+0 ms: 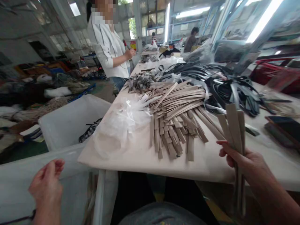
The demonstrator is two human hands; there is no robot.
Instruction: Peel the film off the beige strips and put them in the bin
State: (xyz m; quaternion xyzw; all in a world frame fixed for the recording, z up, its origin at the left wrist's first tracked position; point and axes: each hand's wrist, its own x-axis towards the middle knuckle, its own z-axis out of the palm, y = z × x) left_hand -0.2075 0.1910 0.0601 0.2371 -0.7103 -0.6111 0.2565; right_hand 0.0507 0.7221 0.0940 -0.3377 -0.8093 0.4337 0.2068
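Fingers of the right hand (243,162) are wrapped about a small bundle of beige strips (234,125) at four o'clock, the thumb and index pressing it from the side; the strips stand nearly upright, fanned a little at the top. At eight o'clock the left hand (48,178) has its fingers curled and their tips gathered, and whether anything is pinched between them I cannot tell.

In this head view the left fingertips blur together, and the palm side of the right hand is hidden by its bundle, whose lower ends smear below the table edge. At seven o'clock some brownish lengths (90,193) beside the left hand are too blurred to identify. The near bin (14,184) is cut off by the frame at eight o'clock.

The pale table (138,156) ends in a near edge running from seven to four o'clock, and a band of its top shows between that edge and the pile of strips (178,106), just off centre toward three. Crumpled clear plastic (128,115) lies beside the pile toward nine and covers part of the table's left side. Dark straps (243,97) tangle between two and three o'clock; a dark flat object (284,129) lies just past three. A person in a white top (107,50) stands at eleven, beyond the far bin (70,118) at nine.
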